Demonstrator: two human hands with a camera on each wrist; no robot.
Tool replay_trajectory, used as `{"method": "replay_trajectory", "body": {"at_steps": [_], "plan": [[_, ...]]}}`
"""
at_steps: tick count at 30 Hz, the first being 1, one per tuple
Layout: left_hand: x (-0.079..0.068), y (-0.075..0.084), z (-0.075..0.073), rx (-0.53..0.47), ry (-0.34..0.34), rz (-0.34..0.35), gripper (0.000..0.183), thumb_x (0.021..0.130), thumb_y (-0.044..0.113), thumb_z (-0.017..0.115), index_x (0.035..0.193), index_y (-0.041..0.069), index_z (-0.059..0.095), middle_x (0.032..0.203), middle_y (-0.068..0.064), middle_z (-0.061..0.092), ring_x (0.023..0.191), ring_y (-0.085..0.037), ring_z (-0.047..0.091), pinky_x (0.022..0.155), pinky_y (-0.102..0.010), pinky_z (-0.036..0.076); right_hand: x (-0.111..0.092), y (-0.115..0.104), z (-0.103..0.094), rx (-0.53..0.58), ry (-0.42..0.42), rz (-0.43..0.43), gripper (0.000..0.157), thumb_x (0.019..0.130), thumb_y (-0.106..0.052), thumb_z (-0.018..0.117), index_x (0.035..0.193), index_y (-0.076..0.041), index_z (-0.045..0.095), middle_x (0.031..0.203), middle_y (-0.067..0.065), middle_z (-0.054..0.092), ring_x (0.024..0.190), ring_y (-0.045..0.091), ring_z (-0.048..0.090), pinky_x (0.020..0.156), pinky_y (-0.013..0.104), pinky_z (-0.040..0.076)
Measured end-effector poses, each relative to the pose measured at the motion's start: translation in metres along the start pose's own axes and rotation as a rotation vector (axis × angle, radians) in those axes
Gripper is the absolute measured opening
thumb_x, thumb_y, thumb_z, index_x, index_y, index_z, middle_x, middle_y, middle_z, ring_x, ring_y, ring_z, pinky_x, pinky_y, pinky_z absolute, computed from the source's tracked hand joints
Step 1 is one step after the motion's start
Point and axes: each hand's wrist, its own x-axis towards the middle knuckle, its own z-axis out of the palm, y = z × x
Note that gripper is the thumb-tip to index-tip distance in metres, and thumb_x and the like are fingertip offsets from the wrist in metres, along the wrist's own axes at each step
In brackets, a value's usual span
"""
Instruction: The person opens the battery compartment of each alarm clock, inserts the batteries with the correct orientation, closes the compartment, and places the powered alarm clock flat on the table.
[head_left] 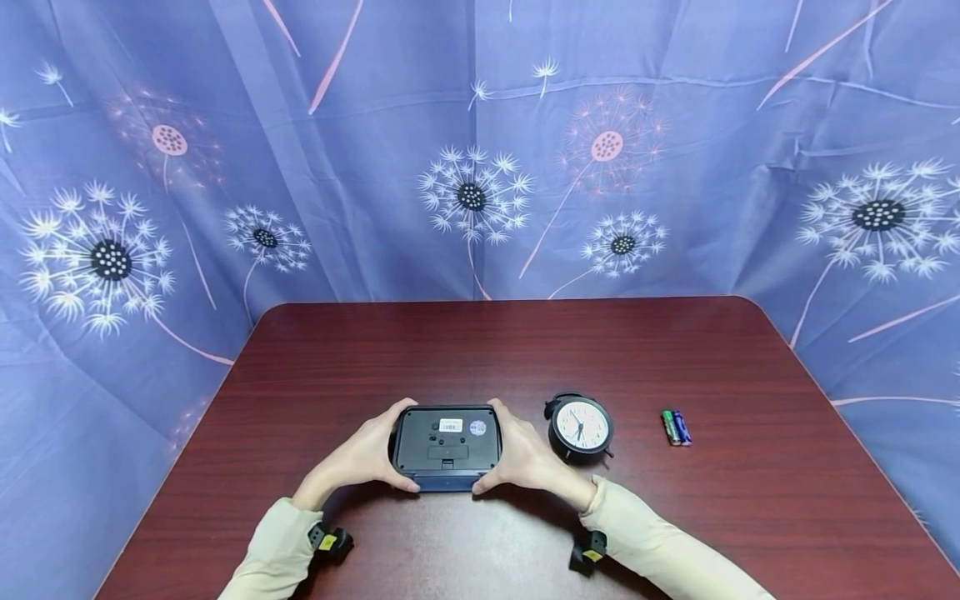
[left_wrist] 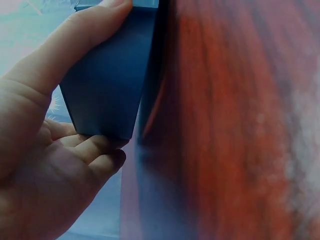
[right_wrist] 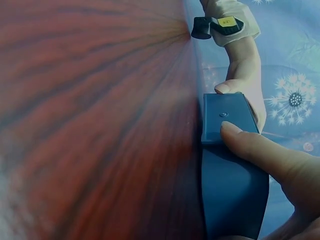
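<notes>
Between my two hands is a black box-shaped electronic device, its back turned up. A battery cover, screws, a white label and a round sticker show on that back. My left hand grips its left end, thumb at the near edge and fingers round the far side. The opposite end is held by my right hand in the same way, thumb on the near face. In the left wrist view the device's smooth end lies between thumb and fingers. The device's front is hidden.
Just right of my right hand stands a black round alarm clock with a white dial. Farther right lie a green battery and a blue battery side by side. The dark red wooden table ends at a blue dandelion-print curtain.
</notes>
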Motion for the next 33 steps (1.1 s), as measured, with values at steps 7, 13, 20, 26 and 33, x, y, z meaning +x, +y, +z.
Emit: {"method": "replay_trajectory", "body": {"at_steps": [7,13,20,26,33], "plan": [[0.0,-0.001,0.0,0.008,-0.005,-0.012,0.111,0.049,0.044,0.094,0.138,0.01,0.037,0.106,0.002,0.065,0.09,-0.006,0.06,0.083,-0.027,0.049,0.0,-0.001,0.001,-0.015,0.007,0.012,0.113,0.04,-0.031,0.098,0.133,-0.006,0.039,0.102,0.015,0.067,0.088,0.029,0.065,0.077,0.042,0.054],[0.001,-0.002,0.0,0.04,-0.002,-0.011,0.113,0.048,0.042,0.095,0.139,0.009,0.036,0.112,0.0,0.063,0.095,-0.01,0.059,0.085,-0.029,0.049,-0.001,-0.002,0.002,-0.031,0.005,0.036,0.113,0.04,-0.034,0.097,0.133,-0.009,0.038,0.099,0.013,0.068,0.086,0.027,0.066,0.073,0.041,0.054],[0.001,0.0,0.0,0.061,0.0,-0.01,0.114,0.047,0.04,0.095,0.139,0.008,0.037,0.119,-0.002,0.061,0.099,-0.013,0.059,0.088,-0.031,0.05,0.0,-0.003,0.002,-0.035,0.002,0.048,0.116,0.04,-0.036,0.097,0.135,-0.01,0.038,0.102,0.016,0.068,0.088,0.029,0.066,0.072,0.042,0.054],[0.0,0.002,-0.001,0.081,-0.011,-0.014,0.115,0.048,0.038,0.095,0.141,0.004,0.035,0.125,-0.006,0.058,0.106,-0.016,0.057,0.092,-0.035,0.049,0.0,-0.003,0.002,-0.021,0.002,0.039,0.113,0.041,-0.035,0.097,0.134,-0.011,0.038,0.102,0.014,0.068,0.087,0.028,0.066,0.073,0.042,0.054],[0.0,0.012,-0.002,0.132,-0.053,-0.051,0.123,0.051,0.034,0.094,0.146,-0.007,0.027,0.144,-0.024,0.043,0.13,-0.035,0.046,0.103,-0.051,0.042,-0.003,-0.004,0.0,0.006,-0.015,0.054,0.127,0.042,-0.039,0.097,0.145,-0.004,0.032,0.124,0.025,0.061,0.108,0.038,0.062,0.089,0.05,0.052]]}}
